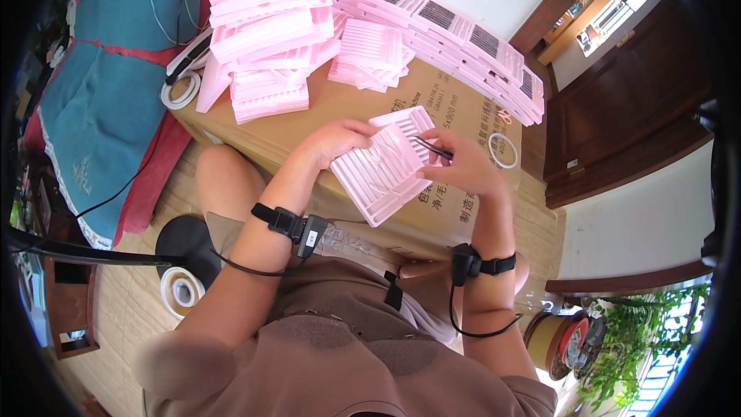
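My left hand (337, 140) grips the upper left edge of a pink ribbed tray (374, 185), its thumb lying over the rim. The tray is tilted above my lap and the near side of the box, with parallel slots and a glossy, clear-looking sheen across its middle. In my right hand (463, 166) is a slim black tool that looks like tweezers (437, 150), held between thumb and fingers. Its tip points left over the tray's slots, and my right fingers are at the tray's right edge. Whether anything sits at the tip is too small to tell.
A large cardboard box (309, 161) serves as the work surface. Stacks of pink trays (270, 38) stand at its far left; a row of trays filled with dark pieces (436, 14) runs along the back. Orange-handled scissors (504, 116) and a white ring (503, 151) lie right.
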{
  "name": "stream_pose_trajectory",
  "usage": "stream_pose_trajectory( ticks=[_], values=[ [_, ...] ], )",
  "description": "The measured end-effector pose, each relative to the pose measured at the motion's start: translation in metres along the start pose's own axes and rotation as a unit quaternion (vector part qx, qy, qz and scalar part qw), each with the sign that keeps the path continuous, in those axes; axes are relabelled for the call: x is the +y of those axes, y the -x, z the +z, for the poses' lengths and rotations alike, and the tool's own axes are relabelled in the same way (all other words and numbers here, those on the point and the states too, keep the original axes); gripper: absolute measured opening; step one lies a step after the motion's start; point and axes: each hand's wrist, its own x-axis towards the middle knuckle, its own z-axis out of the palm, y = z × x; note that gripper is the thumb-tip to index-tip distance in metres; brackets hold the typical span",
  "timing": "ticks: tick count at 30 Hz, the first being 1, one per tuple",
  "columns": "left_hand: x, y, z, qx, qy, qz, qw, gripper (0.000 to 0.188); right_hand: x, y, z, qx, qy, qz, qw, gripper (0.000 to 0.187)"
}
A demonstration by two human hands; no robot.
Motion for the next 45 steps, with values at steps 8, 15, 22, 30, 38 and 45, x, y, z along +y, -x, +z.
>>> stream_pose_trajectory(
  ticks=[8,15,22,30,38,45],
  values=[
    [-0.003,0.0,-0.001,0.031,0.0,0.003,0.999,0.04,-0.003,-0.031,0.046,0.016,0.143,-0.009,0.99,0.041],
    [-0.001,0.0,-0.001,0.022,0.008,-0.006,1.0,0.04,0.0,-0.041,0.059,0.061,0.168,-0.04,0.983,0.023],
    [0.001,0.002,0.001,0.034,0.006,-0.004,0.999,0.038,-0.005,-0.029,0.056,0.096,0.165,-0.015,0.982,0.023],
    [0.0,0.002,0.0,0.046,0.003,-0.003,0.999,0.039,-0.001,-0.034,0.06,0.05,0.181,0.0,0.982,0.019],
    [0.008,0.004,-0.018,-0.007,0.074,0.034,0.997,0.042,-0.01,0.01,0.017,-0.019,0.12,-0.021,0.992,0.017],
    [0.032,0.021,-0.033,0.091,0.055,0.093,0.99,0.037,-0.016,0.044,0.016,-0.306,-0.09,0.054,0.946,0.027]
  ],
)
